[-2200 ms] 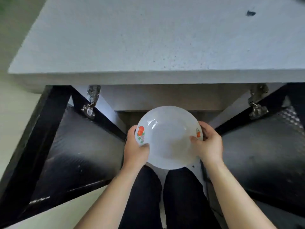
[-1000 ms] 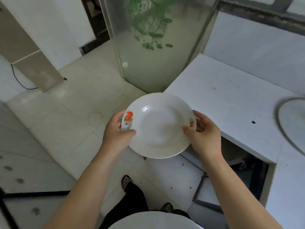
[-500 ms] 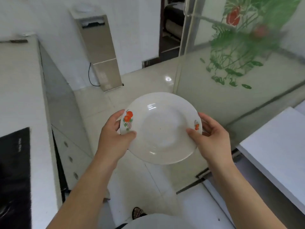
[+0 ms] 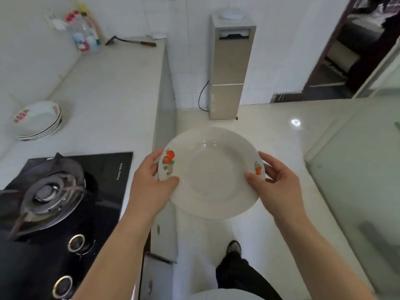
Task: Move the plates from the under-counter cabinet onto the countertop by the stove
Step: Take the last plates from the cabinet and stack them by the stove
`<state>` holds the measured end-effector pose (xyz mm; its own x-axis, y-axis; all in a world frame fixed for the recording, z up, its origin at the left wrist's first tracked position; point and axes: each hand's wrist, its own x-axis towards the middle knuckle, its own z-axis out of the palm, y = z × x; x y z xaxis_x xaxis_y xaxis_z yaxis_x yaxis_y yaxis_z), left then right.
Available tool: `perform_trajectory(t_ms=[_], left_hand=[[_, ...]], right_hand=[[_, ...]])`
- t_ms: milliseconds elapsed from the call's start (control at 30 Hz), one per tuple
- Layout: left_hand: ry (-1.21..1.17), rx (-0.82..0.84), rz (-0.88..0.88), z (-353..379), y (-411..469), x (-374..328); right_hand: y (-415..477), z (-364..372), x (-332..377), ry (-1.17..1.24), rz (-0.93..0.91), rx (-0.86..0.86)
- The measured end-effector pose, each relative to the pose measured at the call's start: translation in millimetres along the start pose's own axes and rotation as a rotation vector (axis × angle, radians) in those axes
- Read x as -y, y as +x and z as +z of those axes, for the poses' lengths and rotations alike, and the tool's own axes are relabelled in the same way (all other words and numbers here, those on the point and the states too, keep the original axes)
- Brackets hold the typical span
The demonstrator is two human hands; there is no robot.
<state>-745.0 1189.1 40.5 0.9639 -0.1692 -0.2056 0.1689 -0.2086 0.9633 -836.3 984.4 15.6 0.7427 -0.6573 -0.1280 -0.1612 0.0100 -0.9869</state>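
Plate: a white plate (image 4: pixel 211 174) with fruit prints on its left and right rim sits in the middle of the frame. It is held in the air over the floor, just right of the counter's edge.
Left hand: the left hand (image 4: pixel 149 187) grips the plate's left rim, with the thumb lying on top near the fruit print and the fingers curled underneath.
Right hand: the right hand (image 4: pixel 279 187) grips the opposite rim the same way, thumb on top and fingers behind the edge.
Tilt: the plate is roughly level, with its hollow face up.
Goal area: the countertop (image 4: pixel 112 100) fills the upper left of the frame, and the stove (image 4: pixel 65 191) is at lower left.
Stack: a stack of plates (image 4: pixel 37 121) rests on the countertop at the far left, above the stove in the frame.
Key relation: the stack lies to the left of and above the held plate, well apart from it, with the stove's upper right corner roughly between. The left hand is the nearer one. Being round, the plate has no long axis to align.
Likely step: probably carrying the plate across to set it down by or on the stack.
Hidden: the fingers under the plate and its underside cannot be seen, and the cabinet is out of view.
Unclear: the number of plates in the stack is hard to tell. The burner at lower left is blurred.
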Motion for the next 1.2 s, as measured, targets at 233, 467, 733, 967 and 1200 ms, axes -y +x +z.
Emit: perform_trajectory(t_ms=[233,467,733,967,1200], left_hand=[[-0.006,-0.073,-0.006,21.7,102.5,-13.6],[-0.016,-0.102,0.009,76.3,233.4,-45.9],[-0.039,-0.230,-0.025,84.3,336.5,-63.8],[-0.052,-0.398,-0.096,33.4,421.1,-60.5],[-0.102,-0.500,-0.094,-33.8,506.5,-74.3]], right_hand=[[109.4,34.7,6.3,-0.013,0.003,0.064],[260.6,52.4,35.9,-0.068,-0.017,0.097],[384.8,113.8,60.5,-0.122,-0.055,0.227],[454.4,215.8,68.8,-0.147,-0.061,0.381],[508.1,327.4,98.6,-0.147,-0.134,0.467]])
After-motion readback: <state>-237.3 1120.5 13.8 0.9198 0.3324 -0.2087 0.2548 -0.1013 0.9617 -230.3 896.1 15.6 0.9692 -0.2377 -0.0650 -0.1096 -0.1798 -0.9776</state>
